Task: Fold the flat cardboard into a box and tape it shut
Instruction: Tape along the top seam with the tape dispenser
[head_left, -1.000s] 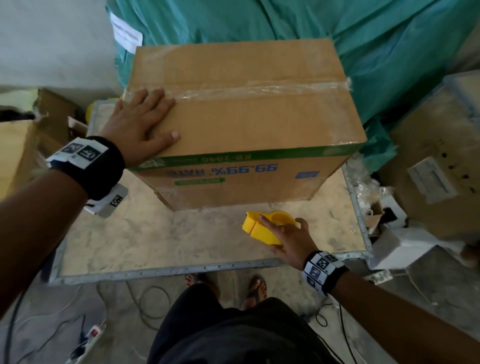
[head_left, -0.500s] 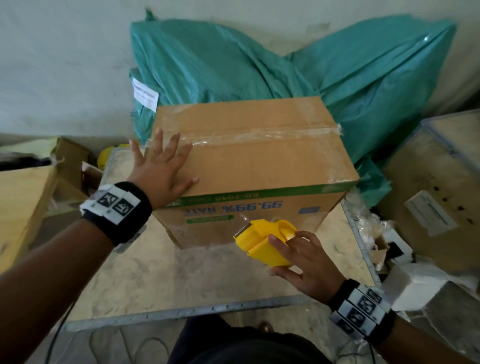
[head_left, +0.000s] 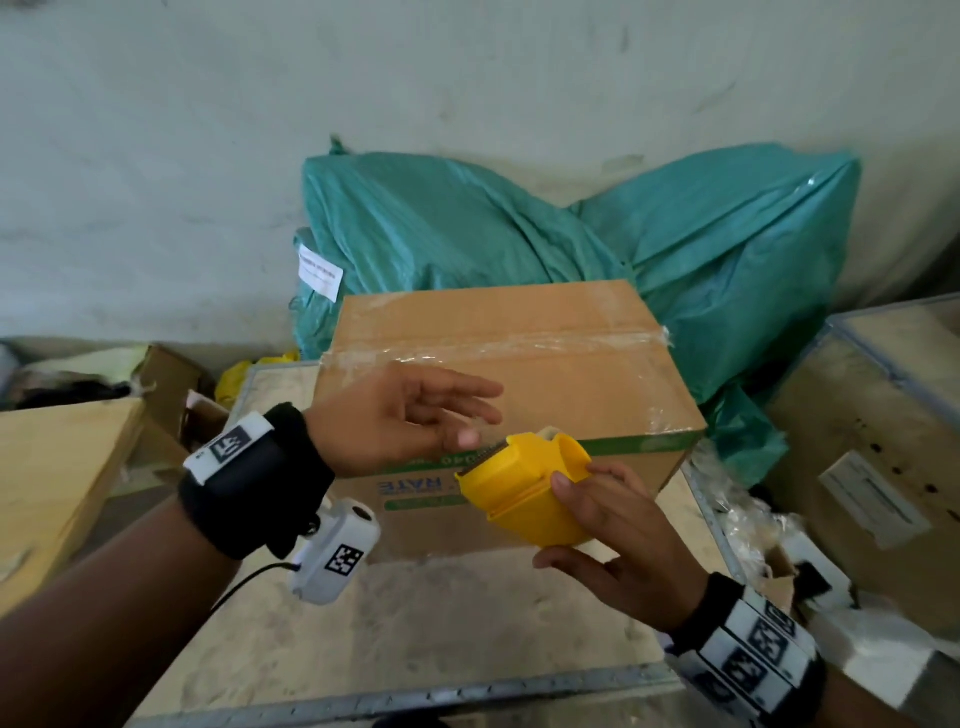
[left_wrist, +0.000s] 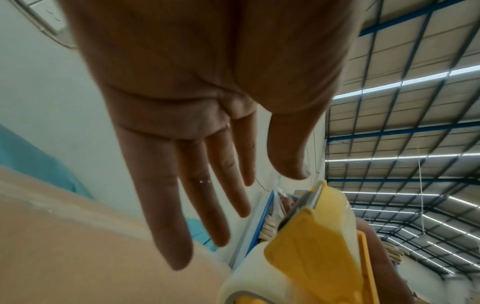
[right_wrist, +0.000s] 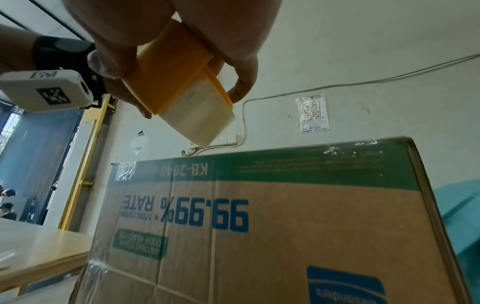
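From the head view, the box stands folded on the table, just beyond both hands, with its long axis running left to right across the person. A strip of clear tape already lies along the top seam, on the same axis. The left hand hovers over the near top edge of the box, fingers straight and loose, holding nothing. The right hand grips the yellow dispenser in front of the near face, its toothed blade pointing to the left hand. The left hand is nearer to the box top; I judge that it reaches for the tape end. On the near face, upside down, I read "RATE". A white label is on the green bag, not readable.

From the left wrist view, the left hand is spread with nothing in it, the thumb just above the blade of the dispenser. The box is below.

From the right wrist view, the right hand has its fingers curled round the dispenser, and the tape roll shows pale at its end. The box is below and ahead. Its print is upside down: "99.99% RATE" and "KB-2040".
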